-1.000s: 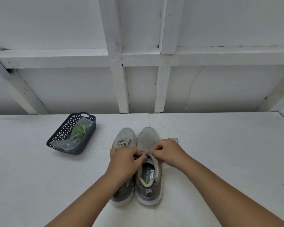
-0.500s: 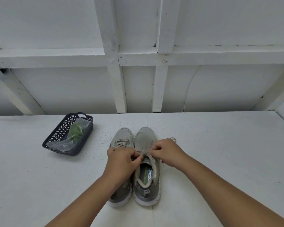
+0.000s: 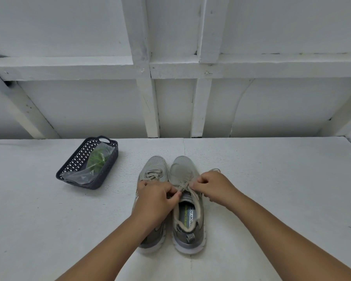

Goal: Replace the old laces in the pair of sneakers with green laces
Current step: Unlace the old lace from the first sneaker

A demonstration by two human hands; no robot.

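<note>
Right sneaker [image 3: 187, 201]: grey, on the white table [image 3: 272, 189], toe pointing far, heel near; insole with printed lettering visible through the opening.
Left sneaker [image 3: 154, 171]: just beside the right one, touching or nearly so along the inner edges; toe and upper lacing visible, rear part hidden under the left forearm.
Old laces [image 3: 183, 184]: beige, threaded in both shoes; on the right sneaker gathered at the top of the tongue between the two hands; a loose end showing on the table just far of the right hand.
Left hand [image 3: 155, 199]: fingers curled, thumb and forefinger pinching the lace at the top of the right sneaker's tongue; hand lying over the left sneaker.
Right hand [image 3: 213, 186]: fingers curled, fingertips pinching the lace from the right side of the same sneaker; exact strand held too small to tell.
Basket [image 3: 69, 169]: dark perforated plastic, on the table, far and to the left of the sneakers, well apart from them.
Plastic bag [image 3: 83, 175]: clear, lying inside the basket.
Green laces [image 3: 96, 159]: bundled inside the bag, toward the far half of the basket.
Wall [image 3: 89, 108]: white panels with white beams, behind the table's far edge.
</note>
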